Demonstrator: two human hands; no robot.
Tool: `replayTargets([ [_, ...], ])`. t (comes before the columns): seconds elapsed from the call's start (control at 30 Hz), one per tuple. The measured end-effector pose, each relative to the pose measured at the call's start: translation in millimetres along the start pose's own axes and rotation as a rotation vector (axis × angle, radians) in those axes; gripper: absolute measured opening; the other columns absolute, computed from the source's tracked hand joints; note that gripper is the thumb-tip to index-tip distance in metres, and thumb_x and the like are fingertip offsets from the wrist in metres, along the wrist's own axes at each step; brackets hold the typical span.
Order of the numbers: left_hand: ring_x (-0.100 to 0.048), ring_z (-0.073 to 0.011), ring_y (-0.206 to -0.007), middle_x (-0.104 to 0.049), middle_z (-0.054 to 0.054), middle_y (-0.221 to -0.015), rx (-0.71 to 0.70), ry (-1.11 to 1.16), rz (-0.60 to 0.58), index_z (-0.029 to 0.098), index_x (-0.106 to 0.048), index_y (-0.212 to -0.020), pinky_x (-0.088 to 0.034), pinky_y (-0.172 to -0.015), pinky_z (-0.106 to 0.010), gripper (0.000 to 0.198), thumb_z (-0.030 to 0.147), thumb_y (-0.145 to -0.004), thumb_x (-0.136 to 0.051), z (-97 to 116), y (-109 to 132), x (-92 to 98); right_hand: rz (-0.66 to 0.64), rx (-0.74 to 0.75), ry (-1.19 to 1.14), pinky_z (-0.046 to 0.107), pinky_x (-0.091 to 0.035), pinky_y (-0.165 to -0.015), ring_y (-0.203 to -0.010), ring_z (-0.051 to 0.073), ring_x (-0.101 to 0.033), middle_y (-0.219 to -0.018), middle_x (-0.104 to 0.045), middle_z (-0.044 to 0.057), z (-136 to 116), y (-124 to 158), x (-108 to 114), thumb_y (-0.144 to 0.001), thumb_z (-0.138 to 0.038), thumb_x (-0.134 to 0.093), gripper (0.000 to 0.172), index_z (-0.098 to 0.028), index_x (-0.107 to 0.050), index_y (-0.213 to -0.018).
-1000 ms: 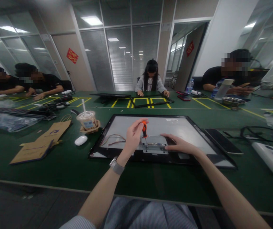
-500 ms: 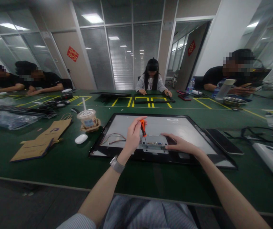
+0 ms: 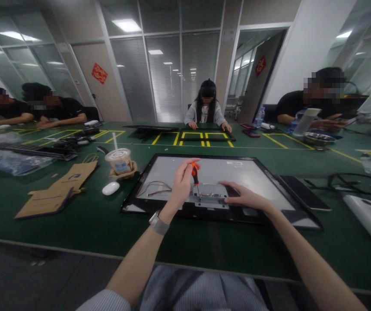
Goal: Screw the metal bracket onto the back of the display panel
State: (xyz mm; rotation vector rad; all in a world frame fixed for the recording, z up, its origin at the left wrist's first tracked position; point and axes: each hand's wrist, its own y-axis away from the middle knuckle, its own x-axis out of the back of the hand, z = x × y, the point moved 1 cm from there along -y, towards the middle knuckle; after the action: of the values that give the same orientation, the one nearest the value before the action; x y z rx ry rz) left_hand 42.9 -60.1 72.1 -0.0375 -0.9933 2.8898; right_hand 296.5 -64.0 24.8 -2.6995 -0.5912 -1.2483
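Observation:
My left hand (image 3: 182,180) is closed around an orange and black screwdriver (image 3: 195,175). The tool stands nearly upright, its tip on a metal bracket (image 3: 210,202) with ports along it. Thumb and fingers of my right hand (image 3: 245,198) hold the bracket's right end between them. Beneath both hands a monitor panel (image 3: 246,168) lies flat, its grey back up inside a black frame. Thin cables (image 3: 154,186) rest on the panel, left of the bracket.
To the left are a drink cup (image 3: 120,162), a white mouse (image 3: 110,188) and a brown paper bag (image 3: 65,185). A black phone-like slab (image 3: 303,192) and a white device (image 3: 368,218) lie on the right. Across the green table a person handles a black frame (image 3: 207,139).
My hands, the screwdriver and the panel look almost unmoved. The person opposite has shifted the black frame slightly to the left.

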Motion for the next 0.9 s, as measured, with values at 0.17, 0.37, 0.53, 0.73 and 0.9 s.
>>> replayTargets([
  [0.17, -0.056, -0.014, -0.083, -0.057, -0.004, -0.096, -0.019, -0.044, 0.0, 0.021, -0.067, -0.1, -0.046, -0.073, -0.025, 0.02, 0.032, -0.089, -0.054, -0.1, -0.4, 0.0, -0.002, -0.003, 0.0, 0.047, -0.029, -0.112, -0.132, 0.031, -0.039, -0.145, -0.043, 0.007, -1.0, -0.4, -0.2, -0.073, -0.064, -0.06, 0.08, -0.027, -0.04, -0.141],
  [0.37, -0.058, -0.0147, -0.084, -0.062, -0.004, -0.089, 0.002, -0.011, -0.011, 0.022, -0.064, -0.11, -0.046, -0.079, -0.027, 0.027, 0.029, -0.095, -0.043, 0.3, -0.3, 0.5, -0.003, -0.001, -0.012, 0.045, -0.03, -0.111, -0.132, 0.032, -0.04, -0.146, -0.042, 0.008, -2.0, 0.3, 0.0, -0.073, -0.064, -0.06, 0.081, -0.025, -0.04, -0.141],
  [0.53, -0.057, -0.0142, -0.082, -0.06, -0.004, -0.092, 0.0, 0.014, -0.01, 0.021, -0.067, -0.102, -0.047, -0.075, -0.026, 0.025, 0.035, -0.093, -0.049, -0.5, -0.3, 0.1, -0.005, 0.0, -0.011, 0.047, -0.028, -0.112, -0.133, 0.033, -0.037, -0.146, -0.042, 0.006, -2.5, 0.3, 0.3, -0.072, -0.065, -0.06, 0.08, -0.029, -0.04, -0.141],
  [0.73, -0.056, -0.0125, -0.078, -0.058, -0.003, -0.087, -0.02, -0.047, -0.014, 0.022, -0.066, -0.105, -0.046, -0.074, -0.025, 0.023, 0.029, -0.093, -0.048, 1.1, -0.5, 1.7, -0.007, -0.007, -0.015, 0.045, -0.028, -0.112, -0.133, 0.032, -0.038, -0.146, -0.042, 0.007, -1.2, 0.2, -0.3, -0.073, -0.064, -0.061, 0.081, -0.026, -0.039, -0.142],
  [0.9, -0.058, -0.0146, -0.088, -0.063, -0.005, -0.094, -0.004, -0.002, -0.032, 0.022, -0.065, -0.108, -0.046, -0.079, -0.027, 0.027, 0.028, -0.095, -0.042, 1.6, -0.4, 0.4, -0.001, 0.013, -0.008, 0.047, -0.028, -0.112, -0.133, 0.032, -0.038, -0.146, -0.042, 0.006, -0.8, -0.2, -0.2, -0.074, -0.063, -0.06, 0.078, -0.028, -0.04, -0.141],
])
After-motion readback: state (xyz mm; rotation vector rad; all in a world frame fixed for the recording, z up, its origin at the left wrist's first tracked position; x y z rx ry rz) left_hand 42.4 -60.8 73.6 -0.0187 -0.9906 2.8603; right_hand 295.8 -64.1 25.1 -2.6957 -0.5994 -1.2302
